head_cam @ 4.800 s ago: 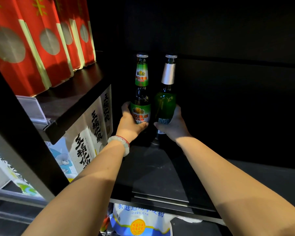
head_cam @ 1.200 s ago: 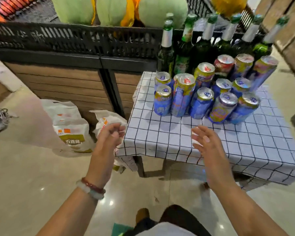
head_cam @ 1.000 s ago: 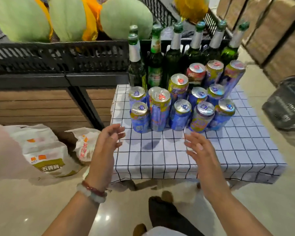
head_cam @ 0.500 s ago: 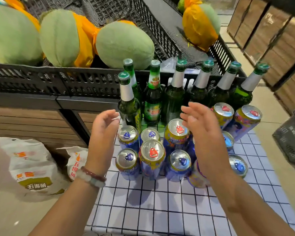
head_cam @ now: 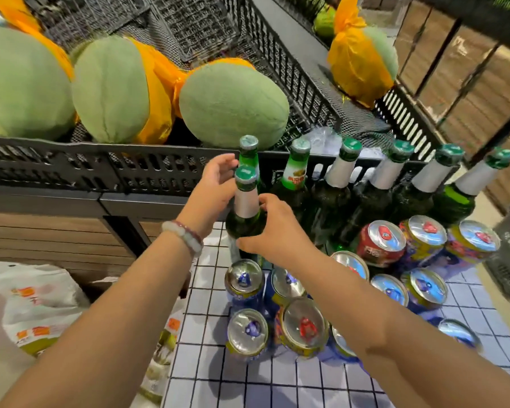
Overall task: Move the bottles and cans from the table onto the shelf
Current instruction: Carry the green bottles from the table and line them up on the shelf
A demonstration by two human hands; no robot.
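1. Nearest to me, on the checked counter, the cans are standing upright in a tight cluster, and both my forearms are reaching over them toward the row behind.
2. Just past the cans, my right hand is closing on the silver-necked bottle at the left end of the row. The thumb is lying low across its dark green body while the fingers are curling round its shoulder from the right, so I am judging this as a grip forming, though I cannot tell how firmly it is pressing.
3. On the other side of the same bottle, my left hand is coming in from the left, its fingers loosely curled and parted. They are reaching past the silver neck toward the green-necked bottle standing directly behind it; whether they are touching that one I cannot tell.
4. Both bottles are standing upright, long axis vertical, one right behind the other, so each hand is facing its bottle side-on. The right hand is nearer to the front bottle, the left to the rear one.
5. Farther right, the other bottles are lining up along the black crate, close together; I am judging that lifting straight up is the way to avoid knocking them.
6. Beyond the crate wall, the green melons are sitting. No shelf is showing, so everything is waiting on the counter.
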